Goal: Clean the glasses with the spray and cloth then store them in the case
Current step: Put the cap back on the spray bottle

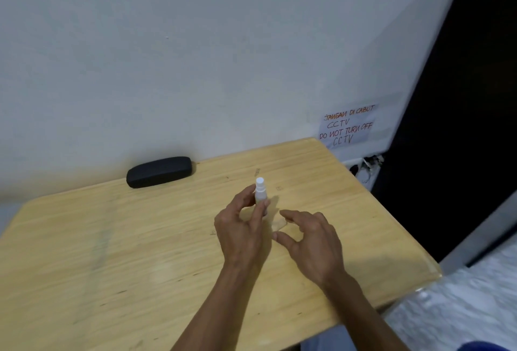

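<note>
We're at a light wood-grain table [117,252], scuffed w/ small dark marks, its far edge pushed against a plain pale wall [195,56]. Our left hand [240,230] pinches a small white spray bottle [260,192] upright between thumb and fingers, nozzle end up, approx mid-table. Our right hand [310,241] hovers just beside it, fingers spread and curled, gripping nothing. A black glasses case [159,172] lies closed at the back edge, touching the wall, well apart from both hands. On the wall to the right, a handwritten paper note [348,126] reads "JANGAN DI CABUT CCTV / DO NOT TURN OFF CCTV". Below it a white socket strip [363,167] w/ wires. Far right is dark.
</note>
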